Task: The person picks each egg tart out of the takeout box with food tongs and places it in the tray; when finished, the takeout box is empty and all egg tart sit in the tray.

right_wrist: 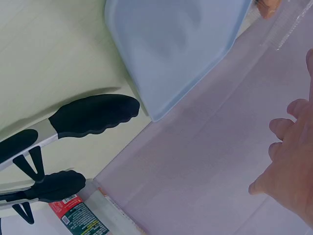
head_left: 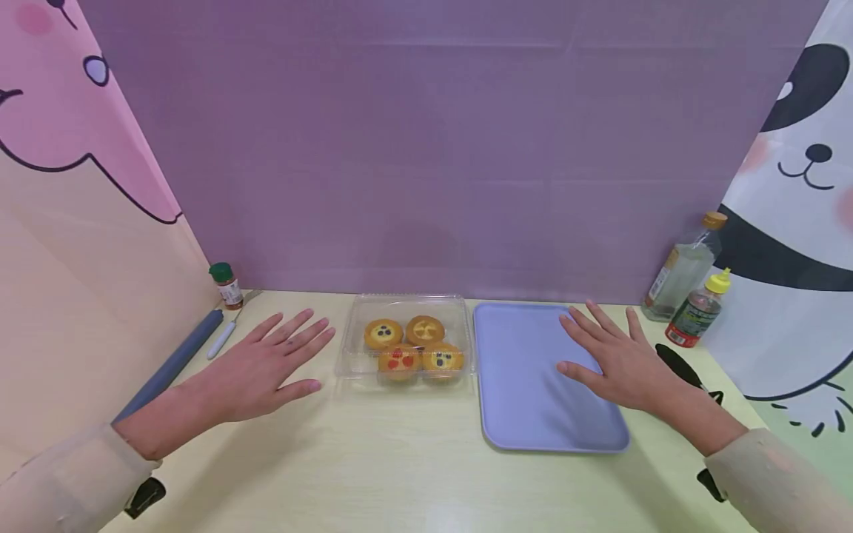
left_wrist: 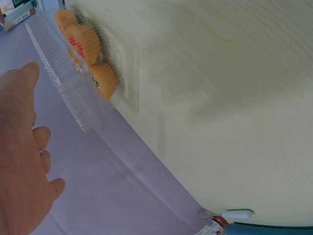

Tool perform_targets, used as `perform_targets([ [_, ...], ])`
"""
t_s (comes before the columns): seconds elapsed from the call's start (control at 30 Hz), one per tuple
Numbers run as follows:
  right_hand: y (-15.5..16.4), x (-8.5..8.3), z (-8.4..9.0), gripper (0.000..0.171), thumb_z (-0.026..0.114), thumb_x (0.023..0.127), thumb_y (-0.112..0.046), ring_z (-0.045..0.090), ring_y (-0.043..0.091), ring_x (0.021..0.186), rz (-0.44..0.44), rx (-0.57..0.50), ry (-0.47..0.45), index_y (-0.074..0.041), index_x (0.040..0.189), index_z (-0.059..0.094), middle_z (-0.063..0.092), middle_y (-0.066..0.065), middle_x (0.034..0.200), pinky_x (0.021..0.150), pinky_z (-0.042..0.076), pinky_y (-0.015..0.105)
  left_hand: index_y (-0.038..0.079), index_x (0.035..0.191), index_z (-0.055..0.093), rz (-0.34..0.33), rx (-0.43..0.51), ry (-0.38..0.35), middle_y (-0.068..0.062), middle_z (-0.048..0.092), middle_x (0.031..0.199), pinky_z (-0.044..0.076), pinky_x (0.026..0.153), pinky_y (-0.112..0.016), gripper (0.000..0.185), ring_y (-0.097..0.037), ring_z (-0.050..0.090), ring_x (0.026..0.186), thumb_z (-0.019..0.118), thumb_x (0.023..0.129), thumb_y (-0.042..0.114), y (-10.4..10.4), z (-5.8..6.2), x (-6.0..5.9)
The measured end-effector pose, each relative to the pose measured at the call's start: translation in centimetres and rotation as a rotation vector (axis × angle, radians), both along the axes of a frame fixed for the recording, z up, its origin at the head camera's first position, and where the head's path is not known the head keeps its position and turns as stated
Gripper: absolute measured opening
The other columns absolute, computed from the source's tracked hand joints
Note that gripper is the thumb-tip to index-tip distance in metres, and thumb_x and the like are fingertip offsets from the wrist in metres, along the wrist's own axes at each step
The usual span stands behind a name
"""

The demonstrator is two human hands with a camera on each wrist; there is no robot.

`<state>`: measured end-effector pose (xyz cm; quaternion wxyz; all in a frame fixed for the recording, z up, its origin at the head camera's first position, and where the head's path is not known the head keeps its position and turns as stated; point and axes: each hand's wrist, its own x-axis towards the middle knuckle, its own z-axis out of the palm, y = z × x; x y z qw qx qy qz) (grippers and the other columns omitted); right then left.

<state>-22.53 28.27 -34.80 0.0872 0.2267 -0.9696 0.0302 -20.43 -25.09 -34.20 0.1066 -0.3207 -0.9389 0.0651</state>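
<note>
My left hand (head_left: 266, 370) hovers over the left part of the table, fingers straight and spread, holding nothing. To its right sits a clear plastic box (head_left: 350, 348) with several small round tarts (head_left: 424, 331) inside, topped with red or dark pieces or plain. A lavender-blue tray (head_left: 516, 400) lies right of the box. Above the tray's right side my right hand (head_left: 620, 366) is held palm down, its fingers spread and nothing in them. Black-headed tongs (right_wrist: 95, 115) lie near the right hand; the forearm partly hides them in the head view.
A large bottle with an orange cap (head_left: 686, 266) and a yellow-capped bottle (head_left: 695, 314) stand at the back right. At the left are a green-lidded jar (head_left: 229, 289), a white-handled utensil (head_left: 221, 340) and a long blue roll (head_left: 175, 363). A purple backdrop (head_left: 426, 148) rises behind the table.
</note>
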Motion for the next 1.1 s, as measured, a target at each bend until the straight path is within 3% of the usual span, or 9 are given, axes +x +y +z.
perform_targets([
  [0.17,-0.1,-0.1,0.1,0.08,0.052,0.096,-0.064,0.015,0.036,0.155,-0.016,-0.033,-0.03,-0.021,0.159,0.029,0.028,0.008,0.165,0.113,0.004,0.076,0.017,0.159,0.028,0.014,0.002,-0.035,-0.005,0.03,0.165,0.019,0.12,-0.056,0.076,-0.031,0.024,0.154,0.047,0.1,0.06,0.5,0.2,0.0],
  [0.33,-0.6,0.2,0.1,0.078,0.059,0.096,-0.056,0.041,0.04,0.143,0.01,-0.12,-0.014,-0.017,0.158,0.032,0.044,0.015,0.156,0.109,0.033,0.067,0.017,0.159,0.029,0.022,0.037,-0.016,-0.007,0.031,0.164,0.021,0.119,-0.057,0.076,-0.033,0.024,0.153,0.054,0.099,0.055,0.7,0.3,-0.4],
  [0.4,-1.2,0.5,0.0,0.074,0.063,0.096,-0.05,0.05,0.04,0.135,0.025,-0.17,0.006,-0.015,0.156,0.037,0.051,0.016,0.15,0.102,0.044,0.062,0.018,0.158,0.03,0.04,0.074,-0.023,-0.009,0.038,0.161,0.028,0.116,-0.057,0.074,-0.034,0.032,0.15,0.056,0.098,0.051,0.7,0.6,-0.5],
  [0.47,-2.1,1.0,-0.4,0.068,0.066,0.095,-0.044,0.054,0.039,0.131,0.036,-0.234,0.031,-0.014,0.152,0.044,0.056,0.015,0.145,0.099,0.047,0.059,0.018,0.157,0.033,0.063,0.134,-0.055,-0.011,0.047,0.155,0.038,0.11,-0.057,0.07,-0.035,0.044,0.143,0.058,0.099,0.046,0.6,1.0,-0.7],
  [0.6,-4.2,2.0,-1.5,0.052,0.074,0.091,-0.032,0.06,0.034,0.124,0.051,-0.37,0.138,-0.011,0.137,0.062,0.065,0.009,0.136,0.093,0.052,0.053,0.017,0.154,0.04,0.144,0.275,-0.18,-0.012,0.063,0.137,0.051,0.095,-0.054,0.061,-0.034,0.063,0.122,0.058,0.1,0.041,0.3,1.3,-1.5],
  [0.7,-5.9,2.6,-2.3,0.044,0.079,0.086,-0.025,0.065,0.027,0.117,0.065,-0.485,0.234,-0.01,0.127,0.07,0.07,0.004,0.128,0.08,0.056,0.038,0.016,0.153,0.04,0.211,0.396,-0.324,-0.009,0.068,0.129,0.054,0.09,-0.049,0.059,-0.031,0.065,0.116,0.055,0.102,0.042,0.1,0.8,-2.5],
  [0.83,-8.1,2.5,-3.1,0.038,0.084,0.079,-0.018,0.068,0.021,0.103,0.143,-0.592,0.356,-0.009,0.116,0.076,0.075,0.002,0.118,0.069,0.051,0.025,0.011,0.15,0.043,0.248,0.566,-0.486,-0.012,0.068,0.125,0.055,0.087,-0.046,0.055,-0.03,0.064,0.113,0.053,0.104,0.04,0.0,-0.2,-3.7],
  [0.97,-10.2,2.2,-3.7,0.034,0.087,0.073,-0.014,0.071,0.022,0.094,0.231,-0.625,0.438,-0.007,0.106,0.079,0.077,0.004,0.109,0.071,0.053,0.031,0.008,0.148,0.043,0.255,0.686,-0.633,-0.019,0.065,0.127,0.054,0.089,-0.045,0.052,-0.032,0.064,0.111,0.051,0.105,0.035,-0.1,-1.4,-4.5],
  [1.1,-12.5,1.9,-4.2,0.032,0.087,0.072,-0.015,0.071,0.024,0.092,0.279,-0.637,0.442,-0.007,0.103,0.08,0.077,0.005,0.106,0.068,0.052,0.036,0.004,0.149,0.038,0.278,0.795,-0.796,-0.022,0.062,0.128,0.053,0.09,-0.045,0.051,-0.034,0.063,0.113,0.049,0.106,0.028,-0.4,-2.4,-4.8],
])
